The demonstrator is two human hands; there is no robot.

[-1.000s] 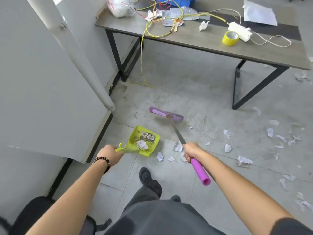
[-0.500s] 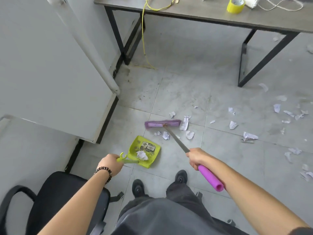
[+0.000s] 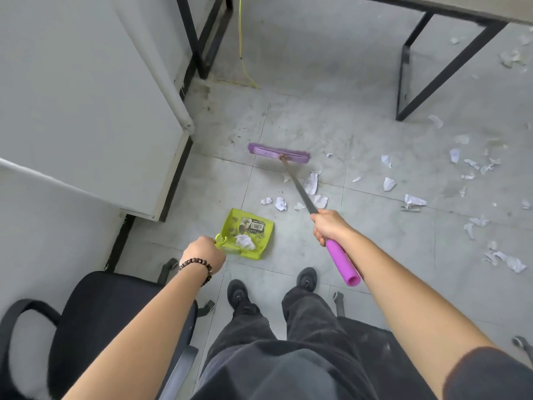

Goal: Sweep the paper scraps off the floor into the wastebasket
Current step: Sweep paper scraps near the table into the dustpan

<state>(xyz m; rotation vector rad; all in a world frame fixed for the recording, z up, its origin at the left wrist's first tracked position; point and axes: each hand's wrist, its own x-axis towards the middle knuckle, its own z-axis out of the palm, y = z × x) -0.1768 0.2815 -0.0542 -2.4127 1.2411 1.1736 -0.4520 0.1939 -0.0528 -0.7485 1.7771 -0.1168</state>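
Well, the tiled floor (image 3: 375, 255) lay littered, thickest to my right, and no wastebasket showed. My right hand (image 3: 328, 226) gripped the broom (image 3: 298, 189), its purple head out beyond the nearest scraps (image 3: 280, 203). My left hand (image 3: 203, 254) clenched the green dustpan (image 3: 266, 241) by its handle, just short of them. I judged a short, low pull toward the pan's lip best, with the pan held firm.

White paper scraps (image 3: 280, 203) lie scattered between purple broom (image 3: 278, 153) and green dustpan (image 3: 228, 224) (one inside).
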